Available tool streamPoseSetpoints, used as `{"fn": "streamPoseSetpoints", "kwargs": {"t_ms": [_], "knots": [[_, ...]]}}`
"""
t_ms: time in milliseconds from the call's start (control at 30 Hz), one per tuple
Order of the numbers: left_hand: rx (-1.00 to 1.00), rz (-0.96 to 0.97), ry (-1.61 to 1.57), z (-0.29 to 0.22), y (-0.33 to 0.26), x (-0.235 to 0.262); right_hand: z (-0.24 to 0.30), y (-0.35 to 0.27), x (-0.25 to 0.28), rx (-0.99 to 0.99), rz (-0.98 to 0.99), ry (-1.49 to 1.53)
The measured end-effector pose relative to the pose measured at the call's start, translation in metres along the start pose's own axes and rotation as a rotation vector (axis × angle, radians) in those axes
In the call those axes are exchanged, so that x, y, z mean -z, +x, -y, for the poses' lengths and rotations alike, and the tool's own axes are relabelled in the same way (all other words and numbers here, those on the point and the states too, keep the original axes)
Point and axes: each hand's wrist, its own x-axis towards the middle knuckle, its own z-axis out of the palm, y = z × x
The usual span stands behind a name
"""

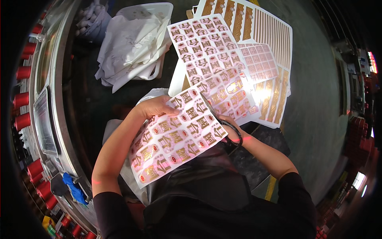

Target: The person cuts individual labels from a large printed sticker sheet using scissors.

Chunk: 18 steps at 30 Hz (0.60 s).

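Left hand pinches a gold-printed label sheet, probably light, pliant, easily creased, best edge-held; right hand, opposite, grips black-handled scissors.

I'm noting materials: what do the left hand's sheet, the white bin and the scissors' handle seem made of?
The sheet: glossy paper or thin film; its gold print glints like foil.
The bin: probably smooth plastic, judging by its rounded, moulded rim.
The handle: glossy black plastic or coated metal; the bright highlights on its loop leave that open.
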Motion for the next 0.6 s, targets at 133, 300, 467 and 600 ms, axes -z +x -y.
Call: {"fn": "streamPoseSetpoints", "kwargs": {"t_ms": [133,300,467,600], "knots": [[0.003,0.007,0.016,0.003,0.001,0.002,0.006,-0.003,0.003,-0.139,0.016,0.05],[0.023,0.127,-0.004,0.013,0.006,0.003,0.006,0.004,0.006,-0.056,0.071,0.026],[-0.009,0.094,0.005,0.017,0.009,0.005,-0.008,0.013,0.007,0.064,0.091,0.104],[0.021,0.088,-0.007,0.008,0.006,0.0,-0.003,0.01,0.009,0.271,0.082,-0.145]]}}
